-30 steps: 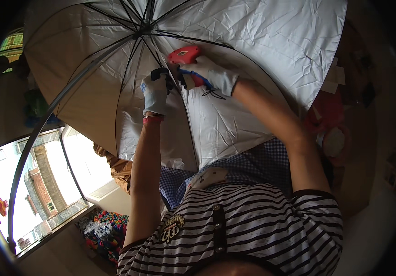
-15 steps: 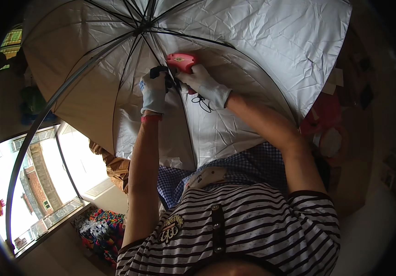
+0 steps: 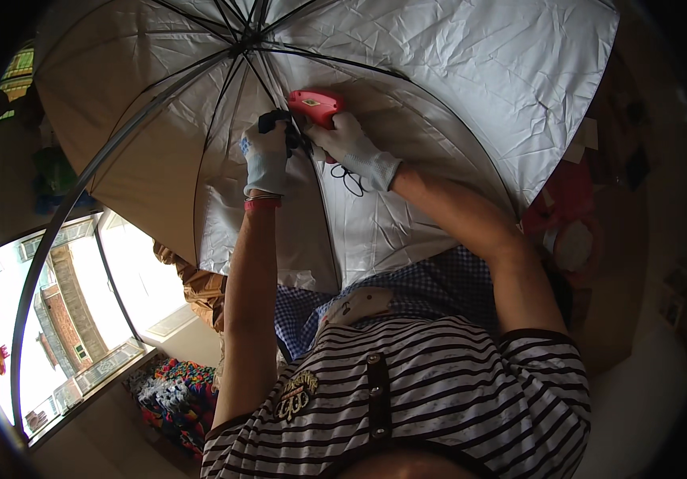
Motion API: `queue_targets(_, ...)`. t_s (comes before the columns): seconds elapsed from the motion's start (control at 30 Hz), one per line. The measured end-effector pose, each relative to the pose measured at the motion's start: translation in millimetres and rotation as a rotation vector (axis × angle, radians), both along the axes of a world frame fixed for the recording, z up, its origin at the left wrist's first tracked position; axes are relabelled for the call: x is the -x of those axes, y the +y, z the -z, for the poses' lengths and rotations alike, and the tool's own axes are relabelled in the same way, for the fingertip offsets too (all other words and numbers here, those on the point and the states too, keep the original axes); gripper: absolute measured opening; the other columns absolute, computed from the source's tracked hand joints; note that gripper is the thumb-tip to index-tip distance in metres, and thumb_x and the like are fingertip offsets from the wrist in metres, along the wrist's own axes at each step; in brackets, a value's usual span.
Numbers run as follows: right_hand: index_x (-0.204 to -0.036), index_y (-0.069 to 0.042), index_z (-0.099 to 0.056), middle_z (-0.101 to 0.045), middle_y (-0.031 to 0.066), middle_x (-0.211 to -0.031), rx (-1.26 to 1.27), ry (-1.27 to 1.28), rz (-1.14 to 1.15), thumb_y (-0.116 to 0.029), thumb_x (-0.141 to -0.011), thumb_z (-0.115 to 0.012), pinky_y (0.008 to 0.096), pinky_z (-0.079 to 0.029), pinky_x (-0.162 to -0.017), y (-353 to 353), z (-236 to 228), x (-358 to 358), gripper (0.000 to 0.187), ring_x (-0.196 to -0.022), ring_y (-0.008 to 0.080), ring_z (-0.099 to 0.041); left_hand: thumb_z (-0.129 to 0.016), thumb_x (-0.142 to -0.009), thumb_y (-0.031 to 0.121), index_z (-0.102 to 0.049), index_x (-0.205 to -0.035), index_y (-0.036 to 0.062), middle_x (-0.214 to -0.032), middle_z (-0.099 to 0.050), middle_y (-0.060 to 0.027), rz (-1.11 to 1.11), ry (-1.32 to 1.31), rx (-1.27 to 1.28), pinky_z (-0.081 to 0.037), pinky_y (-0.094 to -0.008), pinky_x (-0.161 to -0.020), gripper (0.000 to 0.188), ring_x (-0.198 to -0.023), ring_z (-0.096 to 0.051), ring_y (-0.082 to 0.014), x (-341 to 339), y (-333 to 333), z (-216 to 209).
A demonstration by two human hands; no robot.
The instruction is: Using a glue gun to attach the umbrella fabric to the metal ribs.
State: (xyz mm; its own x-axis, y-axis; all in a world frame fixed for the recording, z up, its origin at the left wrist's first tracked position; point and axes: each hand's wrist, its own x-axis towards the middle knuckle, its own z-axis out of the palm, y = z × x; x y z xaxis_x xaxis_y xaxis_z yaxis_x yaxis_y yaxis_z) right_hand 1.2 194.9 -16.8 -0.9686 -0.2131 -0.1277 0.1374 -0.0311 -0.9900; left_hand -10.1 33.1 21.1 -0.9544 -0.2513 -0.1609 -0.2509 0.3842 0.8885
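An open umbrella (image 3: 431, 56), silver on its inner side with black ribs, spreads in front of me. My left hand (image 3: 267, 156), in a white glove with dark finger coating, is closed on a rib of the umbrella below the hub; the exact grip is partly hidden. Close beside it on the right, my gloved right hand (image 3: 351, 152) grips a red pistol-shaped tagging gun (image 3: 316, 106) against the canopy. The gun's front end is hidden between the hands. A thin black cord loop (image 3: 349, 181) hangs below my right hand.
The curved grey umbrella shaft (image 3: 80, 185) runs down the left side. Blue checked cloth (image 3: 439, 283) lies over my lap. Left are a bright window (image 3: 80, 311), brown crumpled material (image 3: 199, 291) and a multicoloured pile (image 3: 176, 403). Pink and white items (image 3: 573, 246) sit at right.
The umbrella has shifted slightly, its hub moving a little up and left and its right edge outward. Both hands keep their holds almost in place.
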Motion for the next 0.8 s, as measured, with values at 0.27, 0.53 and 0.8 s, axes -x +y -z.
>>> queue_targets(0.27, -0.083, -0.001, -0.063, -0.058, 0.0037, -0.058, 0.219, 0.012, 0.097, -0.019, -0.089, -0.058, 0.0269, -0.043, -0.044, -7.8, 6.0, 1.9, 0.020, -0.048, 0.0107, -0.055, -0.059, -0.088, 0.014, -0.072, -0.094, 0.0012, -0.062, -0.064, -0.0057, -0.012, 0.008, 0.029, -0.045, -0.0266, -0.042, 0.019, -0.049, -0.059, -0.0128, 2.0, -3.7, 5.3)
queue_targets(0.53, -0.115, -0.006, -0.062, -0.065, 0.0004, -0.087, 0.173, -0.108, -0.106, -0.020, -0.091, -0.064, 0.0257, -0.050, -0.066, -3.6, 18.5, 10.6, 0.028, -0.072, 0.0051, -0.058, -0.060, -0.088, 0.013, -0.072, -0.095, 0.0002, -0.064, -0.065, -0.0071, -0.014, 0.016, 0.038, -0.045, -0.0275, -0.043, 0.019, -0.051, -0.061, -0.0135, 0.1, -2.2, 2.5)
queue_targets(0.8, -0.118, -0.002, -0.062, -0.067, 0.0061, -0.106, 0.679, -0.498, -0.242, -0.024, -0.089, -0.067, 0.0295, -0.053, -0.078, 23.9, 31.8, 32.9, 0.036, -0.092, 0.0144, -0.066, -0.058, -0.089, 0.012, -0.071, -0.098, -0.0001, -0.066, -0.066, -0.0076, 0.031, 0.030, 0.045, -0.046, -0.0274, -0.043, 0.020, -0.051, -0.062, -0.0133, 0.9, -2.7, 2.4)
